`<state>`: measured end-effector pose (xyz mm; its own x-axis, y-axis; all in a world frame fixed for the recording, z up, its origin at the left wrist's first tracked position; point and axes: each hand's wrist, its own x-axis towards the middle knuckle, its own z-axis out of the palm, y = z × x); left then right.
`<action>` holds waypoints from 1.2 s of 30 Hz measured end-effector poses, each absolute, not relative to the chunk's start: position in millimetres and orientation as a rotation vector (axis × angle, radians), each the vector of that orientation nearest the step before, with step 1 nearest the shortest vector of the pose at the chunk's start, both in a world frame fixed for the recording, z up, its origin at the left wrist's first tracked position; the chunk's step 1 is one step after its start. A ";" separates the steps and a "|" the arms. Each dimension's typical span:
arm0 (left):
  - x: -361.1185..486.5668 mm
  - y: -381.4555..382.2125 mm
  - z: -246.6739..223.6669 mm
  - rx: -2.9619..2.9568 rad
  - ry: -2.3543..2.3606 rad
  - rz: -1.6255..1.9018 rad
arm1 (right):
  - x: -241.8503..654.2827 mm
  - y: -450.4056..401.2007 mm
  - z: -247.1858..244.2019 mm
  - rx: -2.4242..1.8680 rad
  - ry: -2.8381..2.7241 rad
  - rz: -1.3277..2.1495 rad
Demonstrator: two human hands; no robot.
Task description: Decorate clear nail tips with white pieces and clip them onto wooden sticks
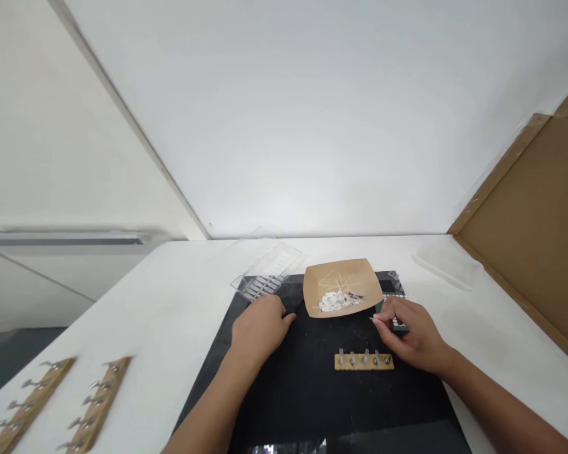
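Observation:
My right hand (407,331) pinches a small thin piece (372,319) between thumb and fingertips, just beside the right corner of a brown paper tray (312,280). In that tray lie a white crumpled heap (334,301) and several thin clear strips. My left hand (260,325) rests over the left part of the black mat (307,378), its fingers curled under and thumb pointing right; what they hold, if anything, is hidden. Below the right hand, a short wooden strip (364,361) carries a row of small upright clear and metal pieces.
A clear compartment box (267,271) stands behind my left hand. Two wooden strips with metal pieces, one nearer (97,403) and one farther left (35,403), lie on the white table (170,315). A clear lid (449,268) and a cardboard wall (534,221) are right.

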<state>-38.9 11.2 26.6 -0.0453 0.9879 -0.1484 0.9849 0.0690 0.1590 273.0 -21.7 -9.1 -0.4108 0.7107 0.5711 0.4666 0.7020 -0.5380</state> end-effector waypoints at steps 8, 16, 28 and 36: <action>-38.8 10.7 33.8 1.932 2.150 0.081 | 274.8 -16.2 -14.7 -0.899 -2.112 0.342; -33.0 2.2 34.3 2.138 2.350 0.361 | 270.9 -14.0 -14.0 -0.919 -2.068 0.304; -1.3 0.0 17.0 2.231 2.006 0.930 | 261.3 -13.4 -6.9 -0.956 -1.966 0.314; 6.0 2.2 3.2 2.250 1.813 0.940 | 238.9 0.6 7.4 -0.945 -1.906 0.289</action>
<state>6.0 2.2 3.2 0.0990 0.9130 0.3958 0.8494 -0.2847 0.4444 238.9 0.6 7.4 -0.2457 0.7164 0.6530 0.4911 0.6728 -0.5533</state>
